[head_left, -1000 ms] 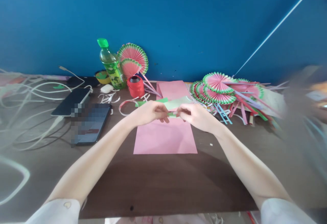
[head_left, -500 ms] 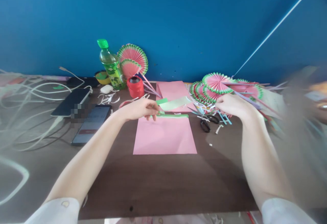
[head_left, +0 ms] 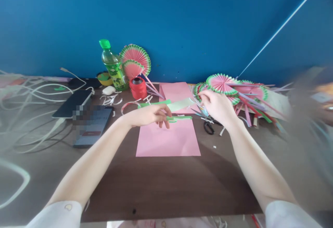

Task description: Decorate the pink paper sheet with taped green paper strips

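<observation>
My left hand (head_left: 145, 115) has its fingers bent and a little apart, at the left part of a green strip (head_left: 185, 117); I cannot tell if they grip it. On my right hand (head_left: 219, 107), thumb and forefinger come close together, but I cannot tell whether they hold something. The green strip lies along the far edge of the pink sheet (head_left: 168, 140), its long axis running from left to right. The sheet lies flat on the table in front of me, its near edge facing me. Behind it, a pale strip (head_left: 180, 105) also lies crosswise, its right end slightly farther away. The scissors (head_left: 205, 125) are partly hidden by my right hand, the blades pointing left and away.

Farther back at left, a yellow bowl (head_left: 106, 82) contains something green. The bottle (head_left: 114, 70) wears a green cap and leans a little; how full it is, I cannot tell. The inside of a red container (head_left: 138, 89) is not visible to me.

Compared with half a second ago, my right hand is farther left, away from the blue strips, and my left hand is slightly farther right.
</observation>
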